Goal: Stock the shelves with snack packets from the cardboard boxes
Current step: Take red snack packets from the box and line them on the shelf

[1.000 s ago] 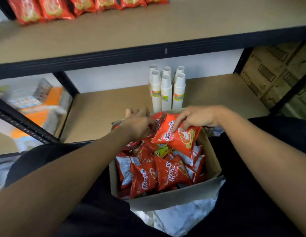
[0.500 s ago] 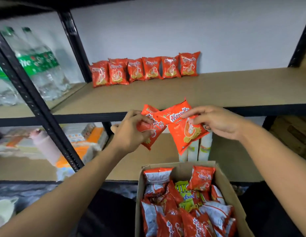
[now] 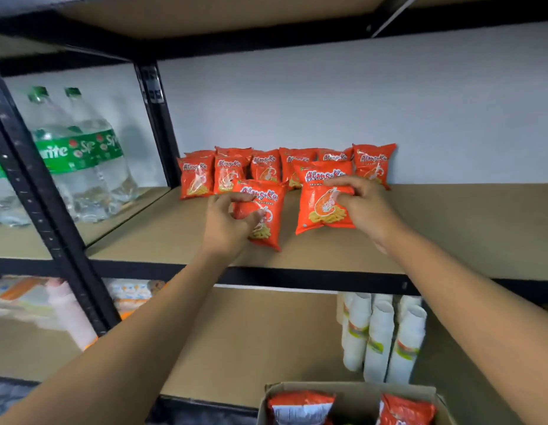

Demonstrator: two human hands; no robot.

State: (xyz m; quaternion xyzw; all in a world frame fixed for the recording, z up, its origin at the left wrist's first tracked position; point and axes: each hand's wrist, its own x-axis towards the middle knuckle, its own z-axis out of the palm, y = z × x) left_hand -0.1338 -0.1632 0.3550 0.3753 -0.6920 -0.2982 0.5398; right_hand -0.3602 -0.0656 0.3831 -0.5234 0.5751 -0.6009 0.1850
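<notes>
Orange-red packets, one in each hand, now sit on the middle shelf [image 3: 450, 228]. Half a second earlier both were held in the air below shelf level, and a second earlier the hands were down in the box [image 3: 355, 394] picking them out. The left hand [image 3: 226, 222] curls thumb and fingers round the left packet [image 3: 274, 216], which tilts slightly and appears to rest its lower edge on the board. The right hand [image 3: 364, 207] pinches the face of the right packet [image 3: 315, 207], which is upright and just in front of the row [image 3: 266, 167] standing against the wall. Neither hand has let go. The transfer from box to shelf is thus all but done for this pair, and releasing them would start a second rank ahead of the first. More packets show in the box at the lower edge, so further trips are likely needed. Bottles [image 3: 82, 167] stand in the neighbouring bay and stacked cups [image 3: 380, 335] on the shelf below.
</notes>
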